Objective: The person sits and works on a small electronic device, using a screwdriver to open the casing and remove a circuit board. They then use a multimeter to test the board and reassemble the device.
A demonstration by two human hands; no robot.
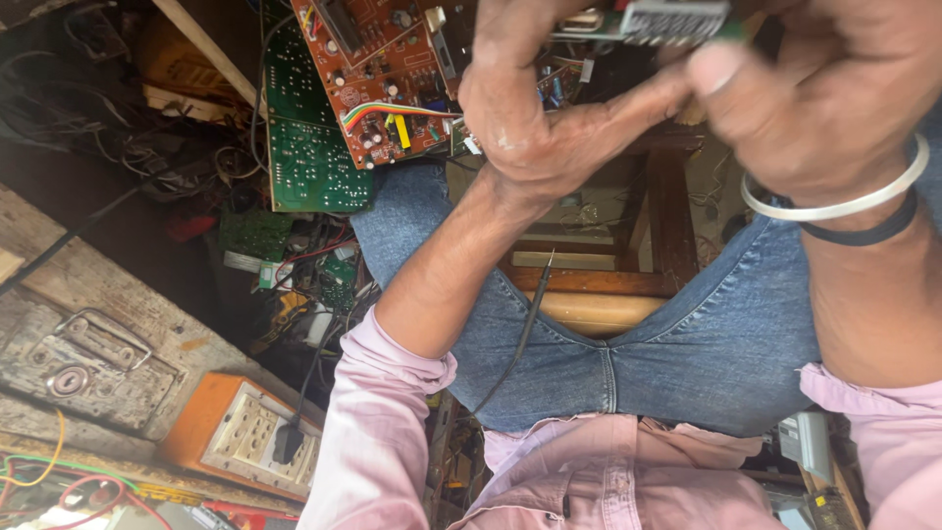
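Right hand (pixel 834 98), blurred and closest to the lens, wears a white bangle (pixel 834 206) and curls its fingers around a small green board with a grey part (pixel 667 20) at the top edge. Left hand (pixel 535 128) closes on the same piece, one finger stretched across to the right. A steadier job, I judge, comes from bracing both wrists over the jeans (pixel 687 344) and keeping the piece away from the red circuit board (pixel 378 69) and the loose probe (pixel 530 314) resting on the thigh

small board (pixel 675 20): cut by top edge | right hand (pixel 824 88): blurred | grip: unclear
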